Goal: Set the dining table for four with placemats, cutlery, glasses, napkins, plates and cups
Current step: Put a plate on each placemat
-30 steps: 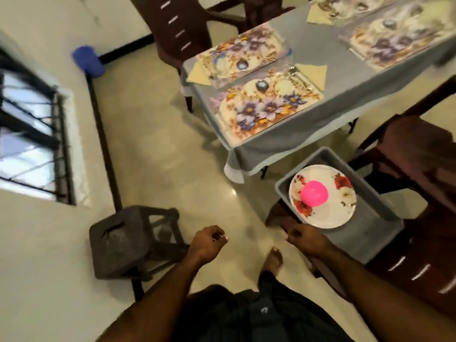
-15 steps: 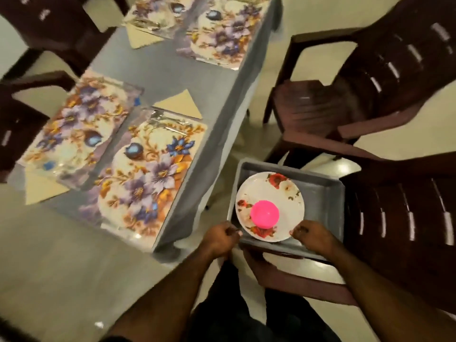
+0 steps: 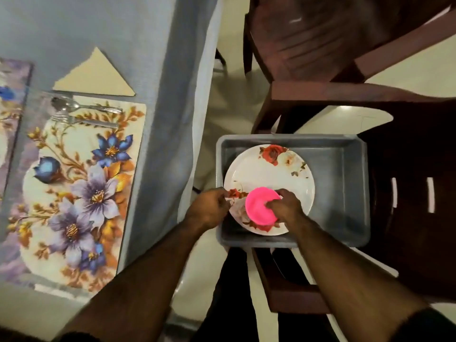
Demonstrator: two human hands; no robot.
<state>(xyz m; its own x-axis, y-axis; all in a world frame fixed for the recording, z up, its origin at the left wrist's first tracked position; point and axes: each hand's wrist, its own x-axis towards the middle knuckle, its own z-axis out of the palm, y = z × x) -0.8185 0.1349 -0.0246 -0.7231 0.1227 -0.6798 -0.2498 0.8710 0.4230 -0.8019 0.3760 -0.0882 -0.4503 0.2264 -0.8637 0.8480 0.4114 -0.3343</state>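
Observation:
A white plate (image 3: 269, 174) with red roses lies in a grey bin (image 3: 345, 183) on a dark chair. A pink cup (image 3: 256, 206), tilted, rests on the plate's near part, and my right hand (image 3: 286, 208) grips it from the right. At the plate's left rim my left hand (image 3: 209, 208) pinches the edge. On the grey table to the left lies a floral placemat (image 3: 76, 183), with a spoon (image 3: 84, 106) and a fork (image 3: 84, 120) across its far end. A beige folded napkin (image 3: 95, 75) sits just beyond them.
The grey tablecloth (image 3: 167, 119) hangs down between the table and the bin. A second brown chair (image 3: 320, 40) stands beyond the bin. Part of another placemat (image 3: 9, 99) shows at the left edge. Pale floor (image 3: 234, 99) lies between the chairs and the table.
My view swung from the room to straight over the bin. Both hands moved from the bin's near rim onto its contents: the right closed on the pink cup, the left on the plate's edge.

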